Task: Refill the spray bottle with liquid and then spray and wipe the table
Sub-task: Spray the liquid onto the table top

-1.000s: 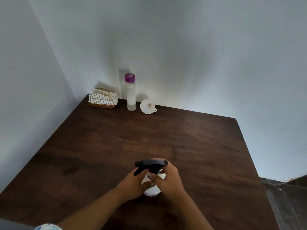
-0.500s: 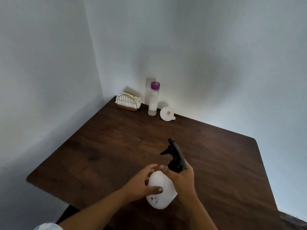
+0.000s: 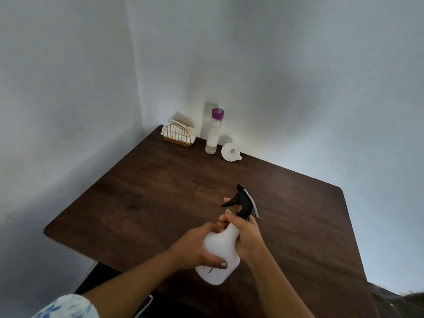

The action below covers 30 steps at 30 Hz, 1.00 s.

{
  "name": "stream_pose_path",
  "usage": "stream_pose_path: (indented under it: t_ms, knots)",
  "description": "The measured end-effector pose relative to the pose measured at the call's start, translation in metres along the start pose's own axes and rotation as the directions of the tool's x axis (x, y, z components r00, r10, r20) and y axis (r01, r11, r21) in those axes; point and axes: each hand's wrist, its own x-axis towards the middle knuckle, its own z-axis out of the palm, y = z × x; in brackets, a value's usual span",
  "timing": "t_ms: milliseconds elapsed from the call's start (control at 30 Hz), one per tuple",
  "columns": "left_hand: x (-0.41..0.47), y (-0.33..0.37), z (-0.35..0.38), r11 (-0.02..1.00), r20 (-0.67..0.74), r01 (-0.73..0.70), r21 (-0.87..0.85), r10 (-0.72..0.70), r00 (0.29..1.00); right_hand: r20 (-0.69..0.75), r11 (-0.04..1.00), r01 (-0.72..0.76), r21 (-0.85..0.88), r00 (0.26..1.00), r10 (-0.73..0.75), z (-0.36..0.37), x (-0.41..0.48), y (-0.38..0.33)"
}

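- Left hand [image 3: 195, 246] grips the white plastic spray bottle [image 3: 220, 253] low on its body.
- Right hand [image 3: 249, 237] grips its neck under the black trigger head [image 3: 244, 203]; the axis leans away.

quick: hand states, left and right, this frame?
Left hand: grips the white body of the spray bottle.
Right hand: grips the bottle's neck, just under the black trigger head.

pale grey walls [image 3: 68, 88] meeting in a corner, dark wooden table [image 3: 160, 191]
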Motion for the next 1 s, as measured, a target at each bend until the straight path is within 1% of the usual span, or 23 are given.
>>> stream_pose_path:
  t_ms: [67, 133, 233, 333, 400, 467, 533, 600, 633, 700, 767, 800, 833, 933, 1000]
  knots:
    - [-0.005, -0.002, 0.005, 1.0, 0.026, -0.008, 0.0, 0.008, 1.0, 0.047, 0.998, -0.039, 0.041, 0.998, 0.037, -0.002, -0.004, 0.001]
    - [-0.01, -0.004, 0.009, 1.0, 0.046, -0.001, -0.001, 0.001, 0.999, 0.04, 0.995, -0.088, 0.05, 0.995, 0.086, -0.002, -0.007, 0.003]
    - [-0.013, -0.011, 0.009, 1.0, 0.008, 0.019, 0.008, -0.019, 1.0, 0.005, 0.988, -0.15, 0.043, 0.989, 0.15, -0.003, -0.008, 0.006]
    - [-0.012, -0.015, 0.009, 1.0, -0.047, 0.026, 0.016, -0.025, 0.999, -0.005, 0.982, -0.176, 0.073, 0.984, 0.177, -0.006, -0.004, 0.007]
    - [-0.011, -0.012, 0.015, 0.998, -0.08, 0.052, 0.042, -0.049, 0.996, 0.0, 0.983, -0.176, 0.042, 0.984, 0.177, -0.011, -0.002, 0.002]
    - [-0.011, -0.01, 0.026, 0.992, -0.122, 0.08, 0.095, -0.069, 0.99, -0.002, 0.984, -0.178, -0.024, 0.984, 0.178, -0.02, 0.001, -0.003]
    - [-0.01, -0.007, 0.045, 0.988, -0.21, 0.103, 0.112, -0.078, 0.975, 0.037, 0.978, -0.188, -0.091, 0.981, 0.192, -0.035, 0.002, -0.01]
    - [-0.007, -0.008, 0.062, 0.975, -0.343, 0.158, 0.154, -0.098, 0.934, 0.078, 0.974, -0.189, -0.122, 0.977, 0.199, -0.049, 0.004, -0.016]
    - [-0.004, -0.011, 0.072, 0.954, -0.415, 0.221, 0.201, -0.122, 0.902, 0.087, 0.969, -0.196, -0.152, 0.974, 0.211, -0.057, 0.005, -0.02]
    - [0.0, -0.017, 0.091, 0.887, -0.542, 0.361, 0.29, -0.158, 0.825, 0.101, 0.954, -0.221, -0.203, 0.964, 0.245, -0.071, 0.006, -0.025]
    - [0.003, -0.025, 0.11, 0.806, -0.625, 0.503, 0.312, -0.224, 0.747, 0.092, 0.934, -0.271, -0.233, 0.95, 0.299, -0.082, 0.007, -0.027]
    - [0.005, -0.03, 0.117, 0.766, -0.651, 0.56, 0.316, -0.254, 0.716, 0.087, 0.924, -0.295, -0.243, 0.942, 0.324, -0.087, 0.008, -0.027]
    - [0.007, -0.035, 0.125, 0.73, -0.662, 0.597, 0.333, -0.27, 0.699, 0.083, 0.914, -0.32, -0.25, 0.933, 0.35, -0.091, 0.009, -0.026]
    - [0.012, -0.051, 0.143, 0.655, -0.683, 0.651, 0.384, -0.273, 0.678, 0.075, 0.885, -0.4, -0.239, 0.901, 0.427, -0.094, 0.014, -0.024]
    - [0.017, -0.057, 0.151, 0.605, -0.663, 0.688, 0.401, -0.327, 0.674, 0.069, 0.864, -0.467, -0.188, 0.871, 0.486, -0.095, 0.017, -0.023]
